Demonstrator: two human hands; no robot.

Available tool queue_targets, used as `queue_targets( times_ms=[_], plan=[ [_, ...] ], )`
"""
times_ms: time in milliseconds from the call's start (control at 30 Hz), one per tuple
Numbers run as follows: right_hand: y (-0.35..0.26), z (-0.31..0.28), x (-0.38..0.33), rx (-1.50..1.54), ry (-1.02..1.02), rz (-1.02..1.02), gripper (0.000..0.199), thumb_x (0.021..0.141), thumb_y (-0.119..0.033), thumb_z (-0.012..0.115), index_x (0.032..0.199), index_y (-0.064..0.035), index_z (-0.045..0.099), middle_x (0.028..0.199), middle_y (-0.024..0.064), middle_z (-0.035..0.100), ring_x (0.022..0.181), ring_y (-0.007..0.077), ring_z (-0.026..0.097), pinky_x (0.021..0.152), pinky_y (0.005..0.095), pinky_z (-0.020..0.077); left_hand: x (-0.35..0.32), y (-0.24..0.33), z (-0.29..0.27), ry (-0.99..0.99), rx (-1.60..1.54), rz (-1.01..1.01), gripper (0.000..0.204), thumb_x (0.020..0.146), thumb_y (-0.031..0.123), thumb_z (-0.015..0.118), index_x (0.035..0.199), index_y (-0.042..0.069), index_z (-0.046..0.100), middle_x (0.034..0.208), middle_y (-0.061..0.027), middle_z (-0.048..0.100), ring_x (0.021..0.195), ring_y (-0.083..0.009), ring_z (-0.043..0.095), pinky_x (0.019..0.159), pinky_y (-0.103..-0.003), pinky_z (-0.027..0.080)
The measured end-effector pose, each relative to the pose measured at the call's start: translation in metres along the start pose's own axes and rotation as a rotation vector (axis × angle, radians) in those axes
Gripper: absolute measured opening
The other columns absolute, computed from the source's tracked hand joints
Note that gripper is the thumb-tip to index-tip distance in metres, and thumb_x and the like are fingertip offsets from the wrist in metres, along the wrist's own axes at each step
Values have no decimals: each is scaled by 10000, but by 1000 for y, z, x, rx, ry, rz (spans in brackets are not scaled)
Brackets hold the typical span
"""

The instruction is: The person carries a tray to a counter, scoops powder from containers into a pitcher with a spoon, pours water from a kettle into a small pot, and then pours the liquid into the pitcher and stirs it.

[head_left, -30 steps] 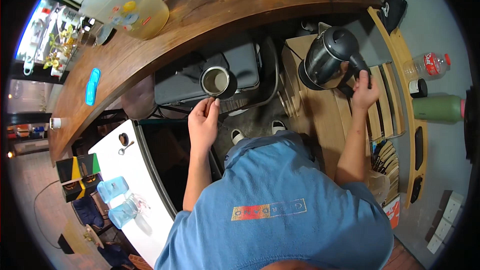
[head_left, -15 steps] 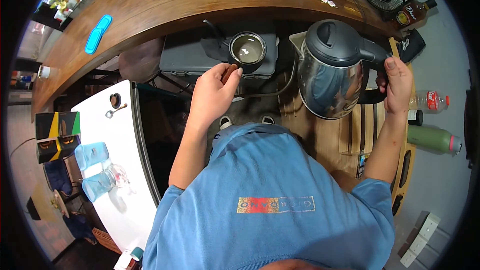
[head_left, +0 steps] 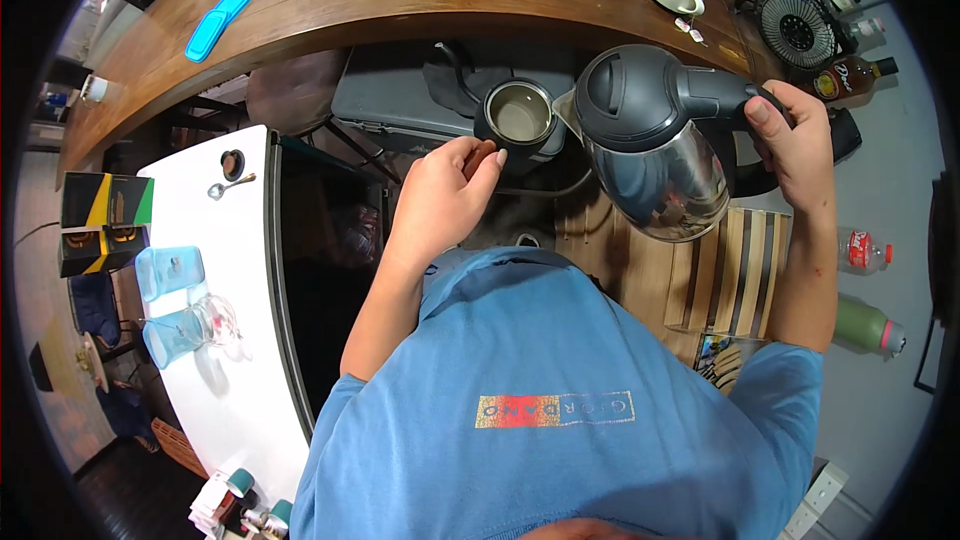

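Below the curved wooden counter (head_left: 400,0), a dark round mug (head_left: 520,116) is gripped at its near side by the curled left hand (head_left: 445,202); just right, a steel-and-grey electric kettle (head_left: 655,155) is held by its handle in the closed right hand (head_left: 795,140), spout touching the mug's rim
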State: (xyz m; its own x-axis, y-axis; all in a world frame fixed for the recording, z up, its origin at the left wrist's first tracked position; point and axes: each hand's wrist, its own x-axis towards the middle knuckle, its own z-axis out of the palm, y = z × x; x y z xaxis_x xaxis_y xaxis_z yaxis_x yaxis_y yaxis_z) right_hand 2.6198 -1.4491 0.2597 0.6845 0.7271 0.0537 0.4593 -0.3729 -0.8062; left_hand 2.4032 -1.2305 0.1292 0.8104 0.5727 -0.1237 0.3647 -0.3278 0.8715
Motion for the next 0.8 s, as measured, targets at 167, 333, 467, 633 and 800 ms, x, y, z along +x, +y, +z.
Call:
queue_targets(
  times_ms=[167,333,467,633,800],
  plan=[
    [-7,-3,14,-90,-78,0,398,837,-390,723,754,-8,649,603,-74,497,561,0,402,497,198,285,4,3,0,17,-10,21,298,882,237,615,916,-57,644,816,-224,667,760,-321,674,682,-346,504],
    [-11,-2,16,-100,-77,-12,399,832,-390,723,785,2,667,644,-42,580,593,16,480,540,193,375,8,4,2,-3,31,22,293,882,238,617,910,-52,644,788,-215,663,733,-335,663,669,-346,500],
    [-16,-2,22,-104,-81,1,397,830,-391,724,797,1,674,648,-37,590,587,17,488,536,193,377,15,5,2,-21,36,12,296,882,241,619,918,-51,646,788,-213,663,732,-328,665,666,-345,500],
    [-17,-4,24,-134,-81,-29,408,830,-401,720,811,5,681,646,-23,607,582,23,508,537,192,391,17,6,8,-4,14,41,300,883,243,618,928,-51,652,808,-215,668,752,-315,674,675,-347,505],
    [-15,-9,24,-153,-96,14,424,830,-414,717,810,8,680,643,-23,609,585,24,515,541,196,401,23,7,12,-11,32,66,305,883,243,619,924,-58,651,823,-212,674,774,-318,678,691,-345,513]
  ],
)
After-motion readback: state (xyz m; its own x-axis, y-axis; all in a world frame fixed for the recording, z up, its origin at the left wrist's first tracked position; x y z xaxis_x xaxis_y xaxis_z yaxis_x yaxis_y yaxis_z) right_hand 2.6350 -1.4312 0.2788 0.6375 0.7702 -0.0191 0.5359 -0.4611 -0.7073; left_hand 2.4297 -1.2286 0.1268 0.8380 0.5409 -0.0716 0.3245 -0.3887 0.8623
